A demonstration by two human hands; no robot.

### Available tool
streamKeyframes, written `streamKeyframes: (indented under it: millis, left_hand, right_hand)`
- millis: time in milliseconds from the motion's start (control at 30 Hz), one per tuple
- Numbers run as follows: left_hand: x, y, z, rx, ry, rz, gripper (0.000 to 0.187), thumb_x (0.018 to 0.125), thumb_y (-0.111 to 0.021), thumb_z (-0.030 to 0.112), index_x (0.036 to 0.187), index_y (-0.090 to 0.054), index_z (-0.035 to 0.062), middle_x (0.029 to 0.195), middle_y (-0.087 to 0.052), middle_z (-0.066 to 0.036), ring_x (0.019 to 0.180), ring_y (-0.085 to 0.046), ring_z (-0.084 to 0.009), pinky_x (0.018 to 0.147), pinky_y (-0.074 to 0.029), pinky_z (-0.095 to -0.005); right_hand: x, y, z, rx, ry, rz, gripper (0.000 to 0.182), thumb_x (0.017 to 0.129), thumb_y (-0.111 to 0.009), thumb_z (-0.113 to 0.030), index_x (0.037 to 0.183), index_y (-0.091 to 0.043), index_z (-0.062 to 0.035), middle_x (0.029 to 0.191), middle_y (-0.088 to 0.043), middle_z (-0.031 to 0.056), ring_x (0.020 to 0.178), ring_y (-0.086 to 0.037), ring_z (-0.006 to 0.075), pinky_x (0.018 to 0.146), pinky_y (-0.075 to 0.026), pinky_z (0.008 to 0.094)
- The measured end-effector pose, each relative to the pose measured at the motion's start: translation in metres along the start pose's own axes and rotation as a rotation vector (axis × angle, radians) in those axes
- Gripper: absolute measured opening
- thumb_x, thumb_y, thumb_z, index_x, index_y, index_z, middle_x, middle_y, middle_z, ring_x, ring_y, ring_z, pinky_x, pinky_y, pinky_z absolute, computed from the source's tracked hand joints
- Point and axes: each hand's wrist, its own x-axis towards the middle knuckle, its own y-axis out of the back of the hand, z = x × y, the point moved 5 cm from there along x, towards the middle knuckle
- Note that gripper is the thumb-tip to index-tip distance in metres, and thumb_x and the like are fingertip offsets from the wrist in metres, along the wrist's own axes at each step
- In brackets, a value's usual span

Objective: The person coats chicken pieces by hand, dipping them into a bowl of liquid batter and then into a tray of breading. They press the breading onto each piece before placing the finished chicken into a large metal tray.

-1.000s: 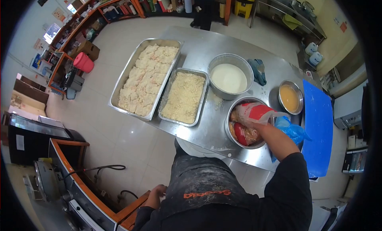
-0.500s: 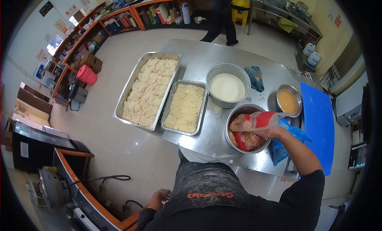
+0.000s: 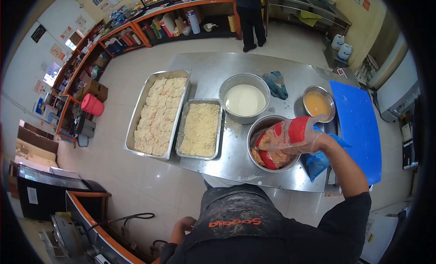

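My right hand (image 3: 311,143) reaches into a round metal pot (image 3: 251,148) at the table's front edge. A clear plastic bag with red print (image 3: 298,129) surrounds my fingers, which seem closed on it; the bag partly hides them. Inside the pot lie pieces of raw, orange-coated meat (image 3: 258,158), with more red-printed plastic among them. My left hand (image 3: 184,224) hangs low beside my floury apron (image 3: 236,205), holding nothing I can see, its fingers loosely bent and apart. Behind the meat pot stands a bigger pot of white liquid (image 3: 245,100).
To the left are a large tray of breaded pieces (image 3: 159,114) and a smaller tray of crumbs (image 3: 199,130). At right sit a bowl of orange liquid (image 3: 317,103), a blue plastic bag (image 3: 318,166) and a blue board (image 3: 356,132). A cloth (image 3: 275,84) lies behind. Another person (image 3: 250,21) stands across the room.
My view has shifted, so the table's contents appear further left. My right hand stays at the meat pot with the plastic bag. The other person has gone from striding to standing by the counter.
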Motion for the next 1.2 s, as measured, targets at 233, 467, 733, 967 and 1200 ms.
streamKeyframes:
  millis: [233,467,733,967,1200]
  left_hand:
    - [0.041,0.085,0.042,-0.674,0.281,0.313,0.030,0.078,-0.054,0.012,0.106,-0.058,0.0028,0.081,-0.062,-0.010,0.065,-0.061,-0.0184,0.056,-0.048,-0.0295]
    - [0.021,0.135,0.095,-0.693,0.143,0.310,0.033,0.082,-0.054,0.012,0.114,-0.054,0.0069,0.094,-0.060,-0.008,0.069,-0.059,-0.0159,0.060,-0.049,-0.0282]
    - [0.027,0.078,0.070,-0.929,0.273,0.162,0.030,0.076,-0.057,0.007,0.106,-0.052,0.0070,0.083,-0.060,-0.005,0.064,-0.058,-0.0145,0.056,-0.049,-0.0281]
    - [0.030,0.070,0.036,-0.759,0.373,0.178,0.034,0.078,-0.053,0.011,0.112,-0.055,0.0067,0.088,-0.062,-0.009,0.064,-0.058,-0.0185,0.055,-0.047,-0.0315]
    - [0.044,0.033,0.006,-0.742,0.476,0.176,0.031,0.085,-0.048,0.015,0.112,-0.056,0.0036,0.093,-0.066,-0.013,0.063,-0.059,-0.0189,0.050,-0.045,-0.0318]
  right_hand:
    - [0.076,0.018,0.010,0.050,-0.265,-0.298,0.025,0.076,-0.067,-0.021,0.097,-0.068,-0.0066,0.089,-0.069,0.0119,0.081,-0.064,0.0221,0.074,-0.050,0.0327]
    - [0.072,0.095,-0.038,0.306,-0.382,-0.093,0.025,0.067,-0.060,-0.006,0.092,-0.067,-0.0038,0.090,-0.067,0.0094,0.082,-0.064,0.0195,0.074,-0.050,0.0294]
    - [0.025,-0.051,0.012,0.633,-0.478,-0.339,0.029,0.070,-0.063,-0.011,0.098,-0.065,-0.0044,0.095,-0.065,0.0078,0.092,-0.061,0.0184,0.084,-0.047,0.0300]
    - [0.032,-0.064,0.044,0.077,-0.583,-0.059,0.036,0.075,-0.066,-0.018,0.107,-0.063,-0.0033,0.104,-0.063,0.0223,0.101,-0.059,0.0372,0.089,-0.047,0.0397]
    - [0.029,-0.083,0.066,-0.215,-0.891,-0.024,0.031,0.076,-0.065,-0.018,0.104,-0.063,-0.0040,0.105,-0.062,0.0230,0.101,-0.060,0.0376,0.085,-0.048,0.0418]
